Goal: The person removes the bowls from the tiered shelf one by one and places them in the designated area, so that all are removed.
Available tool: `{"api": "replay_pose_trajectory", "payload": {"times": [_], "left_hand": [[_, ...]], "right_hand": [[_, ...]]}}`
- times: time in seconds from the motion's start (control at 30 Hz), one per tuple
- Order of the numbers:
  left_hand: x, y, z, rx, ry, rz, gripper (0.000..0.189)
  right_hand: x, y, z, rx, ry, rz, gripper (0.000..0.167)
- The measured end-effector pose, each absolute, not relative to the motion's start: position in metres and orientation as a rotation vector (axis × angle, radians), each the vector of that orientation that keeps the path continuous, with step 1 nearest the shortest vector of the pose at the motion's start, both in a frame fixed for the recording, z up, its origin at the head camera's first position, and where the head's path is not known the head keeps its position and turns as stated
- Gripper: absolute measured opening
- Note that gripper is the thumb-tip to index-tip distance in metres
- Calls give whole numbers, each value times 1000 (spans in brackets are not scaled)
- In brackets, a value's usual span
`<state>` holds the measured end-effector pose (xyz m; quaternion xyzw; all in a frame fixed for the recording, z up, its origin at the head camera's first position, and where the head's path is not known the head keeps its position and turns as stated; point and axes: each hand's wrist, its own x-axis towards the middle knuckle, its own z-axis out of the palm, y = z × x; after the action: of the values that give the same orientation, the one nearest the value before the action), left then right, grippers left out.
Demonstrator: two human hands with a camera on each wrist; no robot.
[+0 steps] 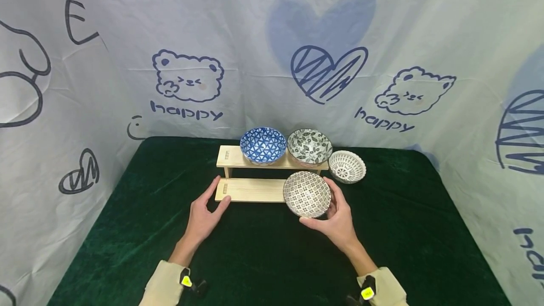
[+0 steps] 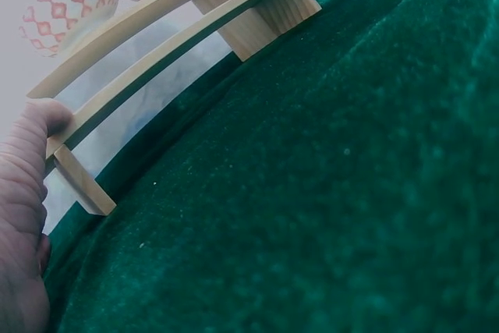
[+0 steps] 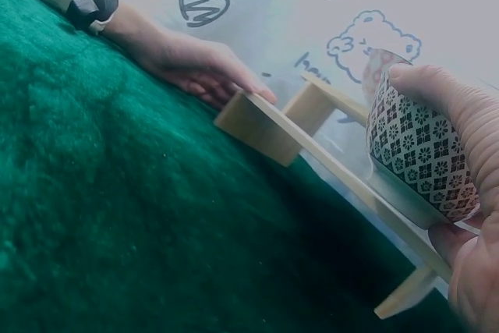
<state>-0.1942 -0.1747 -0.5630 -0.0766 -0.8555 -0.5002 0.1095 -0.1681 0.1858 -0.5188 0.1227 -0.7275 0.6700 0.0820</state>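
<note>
A brown-and-white patterned bowl (image 1: pixel 307 194) sits at the right end of the lower board of a two-tier wooden shelf (image 1: pixel 255 190). My right hand (image 1: pixel 340 223) grips this bowl, thumb at its near side and fingers round its right side. At the board's left end, my left hand (image 1: pixel 204 216) holds the shelf between thumb and fingers; the thumb (image 2: pixel 51 115) lies at the board's edge in the left wrist view. On the upper board stand a blue-and-white bowl (image 1: pixel 263 145) and a leaf-patterned bowl (image 1: pixel 310 146).
A small white bowl with dark lines (image 1: pixel 347 166) stands right of the shelf, close to the leaf-patterned bowl. Dark green cloth (image 1: pixel 255 259) covers the table. Behind it hangs a pale curtain (image 1: pixel 255 60) with blue drawings.
</note>
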Motion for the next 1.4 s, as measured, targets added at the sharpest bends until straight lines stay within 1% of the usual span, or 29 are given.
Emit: {"api": "replay_pose_trajectory", "payload": {"times": [0.4,0.83,1.17,1.4], "left_hand": [[-194,-175,-564,-227,-2511,-1474,69],[-195,-175,-565,-219,-2504,-1482,69],[-195,-175,-565,-223,-2503,-1491,69],[-195,-175,-566,-223,-2500,-1489,69]], "right_hand": [[-165,205,-520,286,-2166,1959,112],[-163,218,-521,222,-2178,1879,108],[-163,233,-521,224,-2160,1851,110],[-163,244,-518,149,-2148,1835,109]]}}
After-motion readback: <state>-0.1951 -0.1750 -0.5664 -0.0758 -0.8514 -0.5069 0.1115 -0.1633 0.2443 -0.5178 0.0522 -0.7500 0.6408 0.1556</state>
